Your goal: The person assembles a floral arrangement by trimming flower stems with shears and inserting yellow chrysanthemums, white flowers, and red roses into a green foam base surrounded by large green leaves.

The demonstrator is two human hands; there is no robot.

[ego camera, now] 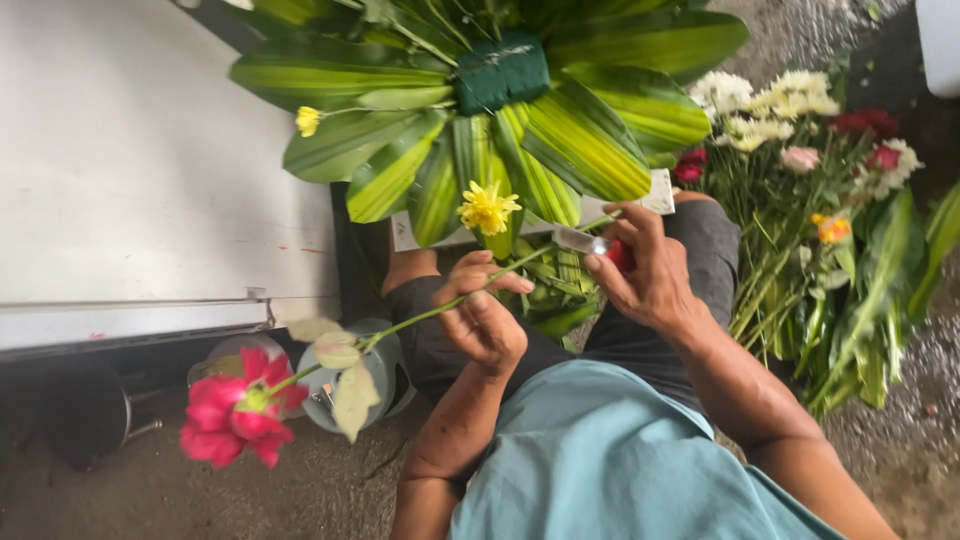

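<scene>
Your left hand is closed around the pink rose stem, which runs lower left to upper right, bloom low and left. Your right hand grips a small blade at the stem's upper end; its red handle is mostly hidden. Beyond sits green floral foam among striped leaves.

No packages, labels, signs or screens show here — flowers and leaves only.
</scene>
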